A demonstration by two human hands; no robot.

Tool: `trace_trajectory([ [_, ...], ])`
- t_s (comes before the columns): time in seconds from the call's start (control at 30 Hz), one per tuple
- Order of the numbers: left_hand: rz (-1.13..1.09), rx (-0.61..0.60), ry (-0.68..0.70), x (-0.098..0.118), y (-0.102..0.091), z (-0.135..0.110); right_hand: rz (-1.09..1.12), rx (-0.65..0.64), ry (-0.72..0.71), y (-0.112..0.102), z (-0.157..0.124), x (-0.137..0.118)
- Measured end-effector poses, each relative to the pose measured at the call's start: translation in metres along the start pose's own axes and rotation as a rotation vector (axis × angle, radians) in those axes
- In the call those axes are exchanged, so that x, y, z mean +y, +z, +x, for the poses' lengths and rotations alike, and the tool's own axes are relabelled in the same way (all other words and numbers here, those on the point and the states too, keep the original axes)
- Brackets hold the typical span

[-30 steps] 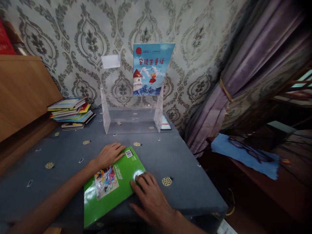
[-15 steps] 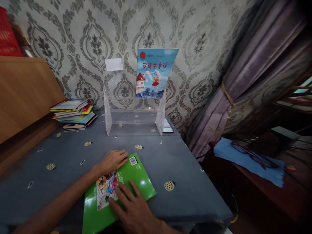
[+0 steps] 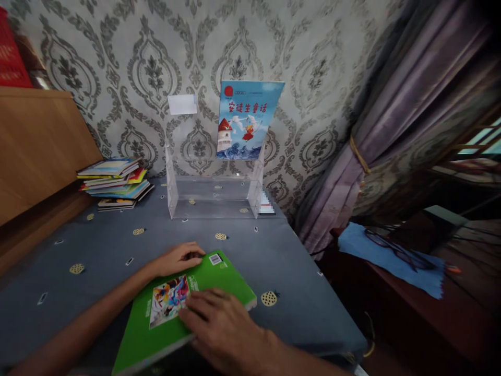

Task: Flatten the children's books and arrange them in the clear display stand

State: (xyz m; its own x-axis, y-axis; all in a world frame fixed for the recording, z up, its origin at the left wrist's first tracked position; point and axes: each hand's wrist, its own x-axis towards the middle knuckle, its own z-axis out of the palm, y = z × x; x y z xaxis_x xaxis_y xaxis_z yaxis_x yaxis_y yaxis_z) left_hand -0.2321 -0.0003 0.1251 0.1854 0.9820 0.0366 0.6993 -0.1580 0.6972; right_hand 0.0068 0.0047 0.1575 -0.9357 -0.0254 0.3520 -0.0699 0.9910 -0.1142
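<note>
A thick green book [image 3: 211,279] with a colourful picture and a barcode on its cover lies slanted at the table's near edge, its pale page edges showing on the near side. My left hand [image 3: 182,258] is at the far left edge of the book, fingers bent over that edge and closed on it. Across the near right part of the cover, my right hand [image 3: 223,316] has its fingers bent together on the book; its thumb is hidden. Beyond them stands a clear acrylic rack [image 3: 213,209] with a blue picture book [image 3: 248,125] upright in its upper right.
A stack of books [image 3: 115,183] sits at the back left beside a wooden cabinet [image 3: 43,151]. White paper [image 3: 182,104] is on the rack's upper left. To the right are a tied curtain [image 3: 344,177] and glasses [image 3: 395,250] on a blue cloth [image 3: 356,240].
The green book's near side has risen, showing its page edges. My right hand's spread fingers have drawn together, and my left hand's fingers have bent more at the far edge.
</note>
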Motion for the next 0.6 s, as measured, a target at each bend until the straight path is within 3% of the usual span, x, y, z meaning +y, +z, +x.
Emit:
trace_trajectory([
  [0.07,-0.143,-0.036,-0.016,-0.002,-0.01,-0.006,0.007,-0.003,0.047,-0.018,0.01,0.01],
  [0.13,-0.313,-0.045,-0.045,-0.002,-0.016,-0.015,-0.026,0.091,0.077,-0.025,0.02,0.023],
  [0.27,-0.748,0.071,-0.124,0.002,-0.022,-0.04,-0.096,0.312,0.091,-0.022,0.037,0.05],
  [0.4,-1.026,0.149,-0.092,-0.008,-0.024,-0.066,-0.149,0.384,0.11,-0.021,0.054,0.069],
  [0.53,-1.06,0.389,-0.066,-0.044,-0.02,-0.091,-0.172,0.366,0.195,-0.027,0.065,0.086],
  [0.6,-1.051,0.537,-0.139,-0.058,-0.016,-0.1,-0.154,0.355,0.269,-0.029,0.067,0.097],
])
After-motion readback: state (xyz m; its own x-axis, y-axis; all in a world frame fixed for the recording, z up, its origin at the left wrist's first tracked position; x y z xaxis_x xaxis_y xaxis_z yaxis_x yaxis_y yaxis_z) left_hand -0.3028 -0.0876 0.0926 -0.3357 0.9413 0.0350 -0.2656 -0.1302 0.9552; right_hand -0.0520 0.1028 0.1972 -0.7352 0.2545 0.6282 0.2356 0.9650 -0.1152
